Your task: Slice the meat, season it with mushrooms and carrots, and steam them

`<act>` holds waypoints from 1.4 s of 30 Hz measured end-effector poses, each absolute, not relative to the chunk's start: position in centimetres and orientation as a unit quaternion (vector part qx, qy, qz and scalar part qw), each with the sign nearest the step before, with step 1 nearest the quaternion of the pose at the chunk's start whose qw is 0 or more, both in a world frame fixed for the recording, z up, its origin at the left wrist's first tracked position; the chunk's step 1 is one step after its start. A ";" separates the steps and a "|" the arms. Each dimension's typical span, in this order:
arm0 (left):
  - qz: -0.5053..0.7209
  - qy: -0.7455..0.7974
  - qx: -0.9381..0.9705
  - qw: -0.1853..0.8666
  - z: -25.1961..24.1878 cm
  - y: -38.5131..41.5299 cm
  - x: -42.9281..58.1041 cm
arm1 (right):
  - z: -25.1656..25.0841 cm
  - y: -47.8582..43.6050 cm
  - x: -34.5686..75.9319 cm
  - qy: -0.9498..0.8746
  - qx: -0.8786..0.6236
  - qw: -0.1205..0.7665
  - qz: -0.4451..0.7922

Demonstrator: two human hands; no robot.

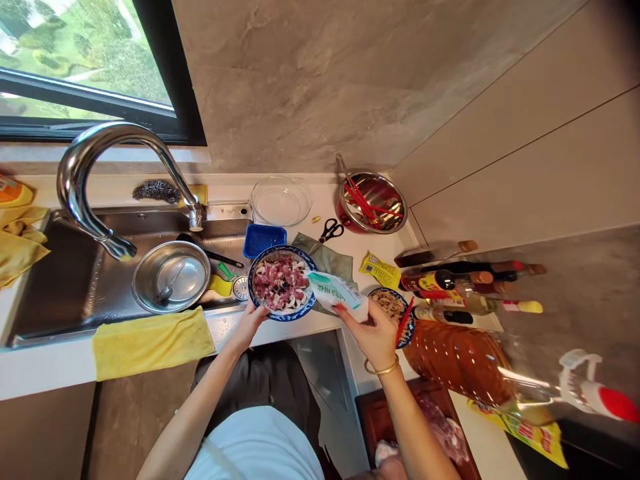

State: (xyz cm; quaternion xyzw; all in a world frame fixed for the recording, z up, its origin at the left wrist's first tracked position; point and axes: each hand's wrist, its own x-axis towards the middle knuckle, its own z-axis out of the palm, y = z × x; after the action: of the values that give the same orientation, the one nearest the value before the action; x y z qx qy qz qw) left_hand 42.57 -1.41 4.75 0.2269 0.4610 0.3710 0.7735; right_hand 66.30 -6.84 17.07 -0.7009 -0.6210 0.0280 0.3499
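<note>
My left hand [253, 321] grips the near-left rim of a blue-and-white bowl [289, 316], its thumb over the edge. Cut raw meat [281, 277] fills the bowl, with pale slices and a dark patch in the middle. In my right hand [373, 333] is a white and green plastic packet [340, 295], closed between thumb and fingers. The packet lies tilted, its green end over the bowl's right rim. Whether anything pours from it I cannot make out. Just behind my right hand stands a second patterned bowl [393, 303] of brownish food, with red chopsticks [405, 323] across it.
At left is a steel sink [60, 287] holding a metal basin [171, 277], under a curved faucet [120, 130]. Scissors [330, 231], a glass dish [281, 200] and a steel pot [373, 203] sit behind the bowl. Sauce bottles [445, 280] and a large oil jug [455, 357] crowd the right.
</note>
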 end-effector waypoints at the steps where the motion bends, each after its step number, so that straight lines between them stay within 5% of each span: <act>1: 0.367 0.466 0.229 0.772 4.7 -1.4 42.6 | 17.0 -6.6 66.3 -0.622 -0.700 0.349 0.029; 42: 0.391 0.458 0.207 0.771 4.7 0.4 41.6 | 16.8 -7.5 63.8 -0.650 -0.675 0.346 0.049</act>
State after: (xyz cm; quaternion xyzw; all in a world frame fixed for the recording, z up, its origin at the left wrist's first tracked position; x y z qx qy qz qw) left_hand 41.63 0.36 4.74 0.2072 0.4580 0.3910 0.7710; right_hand 63.80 -7.52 16.80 -0.6753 -0.6496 0.0486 0.3459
